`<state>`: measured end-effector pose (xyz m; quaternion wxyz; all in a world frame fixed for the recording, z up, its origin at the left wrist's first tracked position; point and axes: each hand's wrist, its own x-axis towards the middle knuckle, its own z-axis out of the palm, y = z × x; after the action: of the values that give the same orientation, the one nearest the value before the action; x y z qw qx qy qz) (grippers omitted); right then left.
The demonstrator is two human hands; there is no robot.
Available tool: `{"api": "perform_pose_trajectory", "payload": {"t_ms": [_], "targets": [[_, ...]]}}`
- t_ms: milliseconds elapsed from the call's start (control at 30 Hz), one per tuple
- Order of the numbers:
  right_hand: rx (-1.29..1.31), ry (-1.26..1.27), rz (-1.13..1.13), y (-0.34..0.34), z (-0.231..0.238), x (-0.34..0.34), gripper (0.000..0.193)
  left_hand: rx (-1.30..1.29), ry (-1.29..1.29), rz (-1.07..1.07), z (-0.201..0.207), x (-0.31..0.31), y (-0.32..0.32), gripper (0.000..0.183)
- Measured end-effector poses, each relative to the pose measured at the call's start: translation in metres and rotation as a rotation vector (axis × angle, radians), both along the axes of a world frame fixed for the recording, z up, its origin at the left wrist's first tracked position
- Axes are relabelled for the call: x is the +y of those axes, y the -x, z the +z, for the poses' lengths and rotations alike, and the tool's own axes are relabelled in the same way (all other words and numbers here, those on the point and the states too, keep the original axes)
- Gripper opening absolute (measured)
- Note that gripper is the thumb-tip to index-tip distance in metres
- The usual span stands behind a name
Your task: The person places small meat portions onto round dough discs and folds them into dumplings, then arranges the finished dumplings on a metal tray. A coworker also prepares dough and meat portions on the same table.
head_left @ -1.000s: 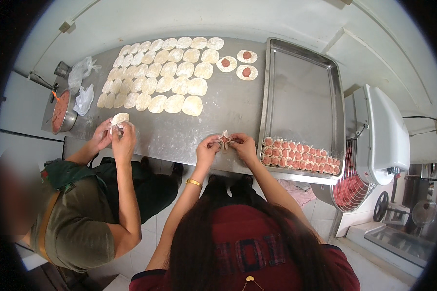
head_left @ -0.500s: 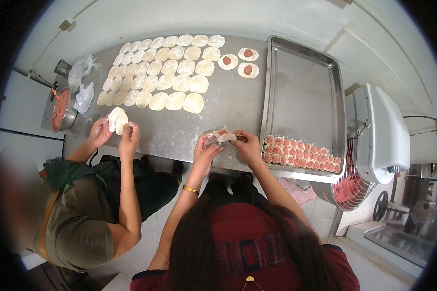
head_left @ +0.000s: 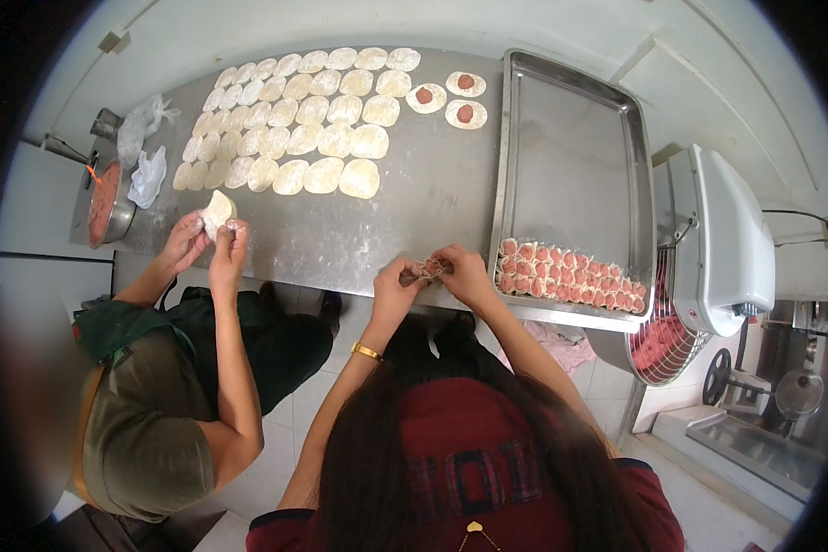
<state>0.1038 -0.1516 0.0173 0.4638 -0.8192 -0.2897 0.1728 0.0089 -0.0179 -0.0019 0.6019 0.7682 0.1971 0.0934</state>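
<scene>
Between my two hands, over the front edge of the steel table, is a dumpling [head_left: 430, 268] with pink meat filling, its dough gathered up around the meat. My left hand [head_left: 396, 281] pinches its left side, and my right hand [head_left: 462, 273] grips it from the right; the fingers hide much of it. Beyond my hands lie three round dough wrappers with a lump of filling on each, such as the nearest filled wrapper [head_left: 466, 114]. To my right, open-topped dumplings [head_left: 566, 276] stand packed in rows at the near end of a deep metal tray [head_left: 504, 156].
Rows of floured plain wrappers [head_left: 323, 176] cover the table's far left. A co-worker's hands [head_left: 213, 241] hold a folded wrapper at left, near a metal bowl of filling [head_left: 118, 217] and plastic bags [head_left: 147, 177]. A white mixer [head_left: 716, 230] with a wire guard stands right of the tray.
My fingers have closed in around the dumpling, drawing its spread dough corners together. The co-worker's wrapper has become folded over. The whole view has shifted slightly.
</scene>
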Motion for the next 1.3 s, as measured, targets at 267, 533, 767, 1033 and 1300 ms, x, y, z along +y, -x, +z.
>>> {"api": "perform_pose_trajectory", "payload": {"t_ms": [267, 533, 767, 1033, 1300], "targets": [[-0.219, 0.119, 0.053, -0.003, 0.007, -0.001, 0.013, 0.163, -0.199, -0.059, 0.022, -0.002, -0.008, 0.034], [-0.197, 0.098, 0.064, 0.000, 0.001, -0.006, 0.014, 0.174, -0.180, -0.199, 0.031, -0.001, -0.012, 0.030], [-0.096, -0.004, 0.106, -0.005, 0.000, -0.005, 0.015, 0.178, -0.383, -0.236, 0.026, 0.002, -0.018, 0.025], [-0.197, 0.108, 0.035, 0.005, 0.003, -0.007, 0.019, 0.128, -0.268, -0.260, 0.021, 0.003, -0.018, 0.025], [-0.241, 0.126, -0.032, 0.006, 0.005, -0.008, 0.020, 0.093, -0.300, -0.218, 0.022, 0.001, -0.018, 0.024]]}}
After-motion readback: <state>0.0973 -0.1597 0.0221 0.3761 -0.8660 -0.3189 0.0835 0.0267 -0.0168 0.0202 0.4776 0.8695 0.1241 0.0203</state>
